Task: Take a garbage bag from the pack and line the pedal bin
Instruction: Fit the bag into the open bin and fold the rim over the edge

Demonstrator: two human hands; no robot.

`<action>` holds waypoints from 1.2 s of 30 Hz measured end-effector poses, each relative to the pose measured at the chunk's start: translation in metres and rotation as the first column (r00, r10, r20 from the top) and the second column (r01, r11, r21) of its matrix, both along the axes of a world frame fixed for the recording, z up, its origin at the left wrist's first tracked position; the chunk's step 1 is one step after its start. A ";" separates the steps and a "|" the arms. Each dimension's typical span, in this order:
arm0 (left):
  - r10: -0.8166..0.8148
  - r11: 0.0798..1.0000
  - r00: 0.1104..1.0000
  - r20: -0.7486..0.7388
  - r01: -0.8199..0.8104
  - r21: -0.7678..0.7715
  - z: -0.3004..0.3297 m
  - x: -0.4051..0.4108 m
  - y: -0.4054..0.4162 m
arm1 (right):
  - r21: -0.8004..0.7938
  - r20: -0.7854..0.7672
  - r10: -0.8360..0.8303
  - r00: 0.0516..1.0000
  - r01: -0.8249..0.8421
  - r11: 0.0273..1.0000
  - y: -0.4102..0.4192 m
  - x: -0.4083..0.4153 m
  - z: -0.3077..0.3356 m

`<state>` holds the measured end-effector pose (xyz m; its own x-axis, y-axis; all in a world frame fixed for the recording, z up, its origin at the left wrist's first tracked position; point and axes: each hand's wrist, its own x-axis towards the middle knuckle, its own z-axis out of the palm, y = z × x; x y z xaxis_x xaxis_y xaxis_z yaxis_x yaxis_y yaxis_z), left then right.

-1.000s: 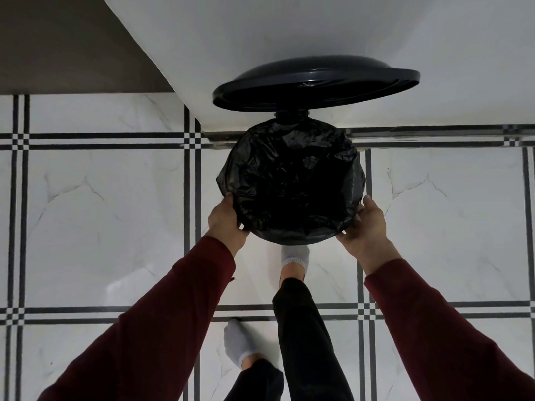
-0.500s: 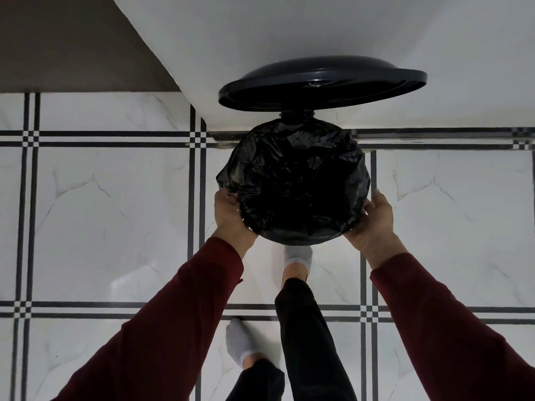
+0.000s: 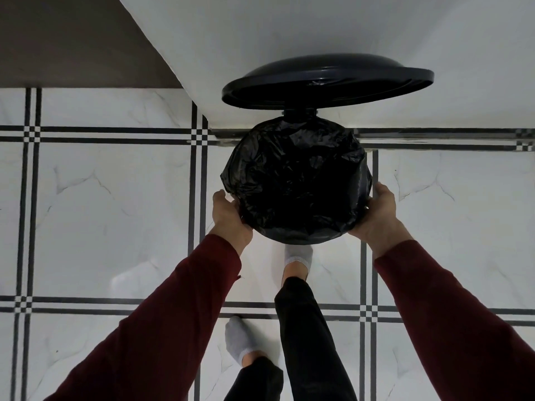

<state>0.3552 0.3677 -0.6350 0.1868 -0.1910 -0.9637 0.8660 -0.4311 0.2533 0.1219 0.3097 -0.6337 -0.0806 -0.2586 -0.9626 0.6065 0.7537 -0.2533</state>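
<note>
A black garbage bag (image 3: 295, 180) is spread over the mouth of the round pedal bin, and its plastic hides the bin's rim and inside. The bin's black lid (image 3: 327, 79) stands raised behind it, against the white wall. My left hand (image 3: 227, 214) presses on the bag at the bin's left side. My right hand (image 3: 379, 211) cups the bag at the right side. Fingers of both hands curl under the folded-over plastic. My right foot in a white sock (image 3: 298, 256) sits at the bin's front, where its toes are hidden under the bin. No pack is in view.
White marble floor tiles (image 3: 110, 215) with black grid lines surround the bin. A white wall (image 3: 289, 27) rises directly behind it, and a dark brown surface (image 3: 66, 39) fills the top left. My left foot (image 3: 240, 340) stands further back on the floor.
Both hands have slid a little further along the bin's sides, away from me, still on the bag's edge. The bag and the raised lid stay as they were.
</note>
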 end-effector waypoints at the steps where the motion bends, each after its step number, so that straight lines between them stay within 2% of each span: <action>1: -0.005 1.000 1.000 -0.004 0.005 -0.011 0.000 0.000 0.000 | 0.001 0.003 0.003 1.000 -0.003 1.000 0.000 0.000 -0.001; 7: -0.099 0.994 0.994 -0.055 0.102 0.048 0.000 0.004 -0.004 | 0.004 0.016 0.001 1.000 -0.002 1.000 0.002 -0.001 -0.010; 10: -0.031 0.999 0.997 -0.076 0.034 0.040 -0.003 0.003 -0.001 | 0.040 -0.019 -0.004 1.000 0.004 0.999 0.004 -0.007 -0.013; 12: 0.008 1.000 0.996 -0.089 -0.007 0.016 -0.009 0.003 0.005 | 0.082 -0.075 0.055 0.996 -0.048 0.995 0.005 -0.010 -0.010; 15: -0.048 0.998 0.997 -0.065 0.051 0.034 -0.009 0.002 0.007 | 0.067 -0.075 0.016 0.997 -0.011 0.998 0.008 -0.009 -0.009; 18: 0.003 1.000 0.997 -0.078 -0.002 0.019 -0.014 0.001 0.007 | 0.042 -0.073 -0.039 0.997 0.042 0.998 0.012 -0.007 -0.014; 20: -0.014 0.999 0.999 -0.043 0.016 0.038 -0.014 0.003 0.005 | 0.045 -0.129 0.031 0.991 -0.026 0.999 0.011 -0.008 -0.014; 22: -0.127 0.983 0.987 0.103 0.112 0.142 -0.012 0.004 0.003 | 0.058 -0.299 0.157 0.941 -0.147 0.987 0.012 -0.009 -0.014; 23: -0.216 0.963 0.953 0.211 0.173 0.207 -0.010 0.005 0.002 | 0.062 -0.423 0.232 0.876 -0.227 0.972 0.013 -0.009 -0.014; 25: -0.316 0.943 0.843 0.436 0.227 0.244 -0.007 0.008 -0.006 | 0.050 -0.632 0.278 0.724 -0.320 0.946 0.014 -0.008 -0.008; 26: -0.343 0.937 0.790 0.508 0.253 0.240 -0.007 0.010 -0.014 | 0.011 -0.661 0.255 0.706 -0.331 0.944 0.013 -0.007 -0.007; 28: -0.378 0.925 0.754 0.536 0.321 0.201 -0.008 0.015 -0.031 | -0.040 -0.646 0.257 0.719 -0.368 0.929 0.009 -0.004 -0.003; 31: -0.451 0.890 0.801 0.394 0.438 0.128 -0.020 0.024 -0.047 | -0.033 -0.589 0.254 0.767 -0.337 0.941 -0.006 -0.002 -0.006; 36: -0.437 0.896 0.845 0.307 0.441 0.062 -0.036 0.028 -0.061 | -0.008 -0.366 0.168 0.915 -0.184 0.983 -0.013 -0.012 -0.011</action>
